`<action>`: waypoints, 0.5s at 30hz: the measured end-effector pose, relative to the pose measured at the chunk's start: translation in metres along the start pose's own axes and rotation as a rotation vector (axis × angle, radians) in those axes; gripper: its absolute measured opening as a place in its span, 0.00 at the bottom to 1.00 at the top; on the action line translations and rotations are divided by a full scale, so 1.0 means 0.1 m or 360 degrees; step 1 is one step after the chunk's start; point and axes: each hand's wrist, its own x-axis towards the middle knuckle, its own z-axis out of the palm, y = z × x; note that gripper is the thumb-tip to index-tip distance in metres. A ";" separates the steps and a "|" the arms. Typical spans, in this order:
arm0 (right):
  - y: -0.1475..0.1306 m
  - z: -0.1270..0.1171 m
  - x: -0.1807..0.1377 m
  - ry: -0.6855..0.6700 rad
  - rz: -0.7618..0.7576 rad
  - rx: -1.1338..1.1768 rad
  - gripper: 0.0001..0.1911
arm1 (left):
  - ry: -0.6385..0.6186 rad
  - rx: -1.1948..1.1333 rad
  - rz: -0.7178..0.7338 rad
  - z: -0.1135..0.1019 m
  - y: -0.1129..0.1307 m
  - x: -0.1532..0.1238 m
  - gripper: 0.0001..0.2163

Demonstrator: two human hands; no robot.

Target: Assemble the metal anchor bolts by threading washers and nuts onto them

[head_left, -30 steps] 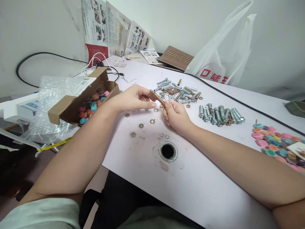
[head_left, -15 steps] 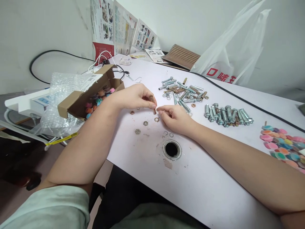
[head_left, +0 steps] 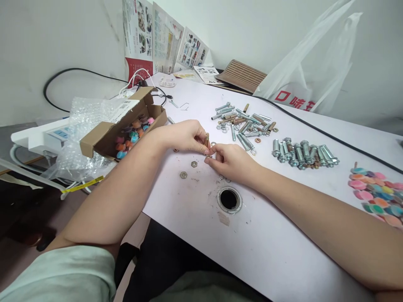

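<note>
My left hand is closed, pinching a brass-coloured expansion bolt nearly upright between thumb and fingers. Close against it, my right hand has thumb and forefinger together on a small washer, mostly covered by the fingertips. The fingertips of both hands almost meet just above the white table. Left of the right hand lie two hex nuts. Below its palm are two thin ring washers, partly hidden by the hand.
Behind my hands lies a loose pile of bolts and sleeves. Assembled bolts are grouped to the right, with colourful caps beyond. An open cardboard box stands left. A round hole pierces the table; a black cable crosses the back.
My right hand has moved down and slightly left, its fingertips now on the washer that lay on the table. My left hand keeps the bolt, with more of its top showing.
</note>
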 end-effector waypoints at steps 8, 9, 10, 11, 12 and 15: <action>0.01 -0.13 0.03 -0.0164 0.0238 0.0557 0.11 | -0.0028 0.0002 -0.0010 0.02 -0.06 0.05 0.18; 0.01 -0.18 0.05 -0.0168 0.0263 0.0751 0.13 | -0.0023 -0.0016 -0.0010 0.02 -0.06 0.04 0.17; 0.00 -0.22 0.06 -0.0139 0.0266 0.0947 0.14 | -0.0015 -0.0035 -0.0015 0.02 -0.05 0.04 0.17; -0.01 -0.26 0.07 -0.0073 0.0241 0.1123 0.15 | -0.0005 -0.0054 -0.0021 0.02 -0.04 0.04 0.16; -0.03 -0.29 0.09 0.0019 0.0206 0.1259 0.17 | 0.0006 -0.0070 -0.0025 0.03 -0.02 0.03 0.15; -0.10 -0.30 0.14 0.0276 0.0166 0.1398 0.20 | 0.0024 -0.0096 -0.0018 0.03 0.02 0.03 0.14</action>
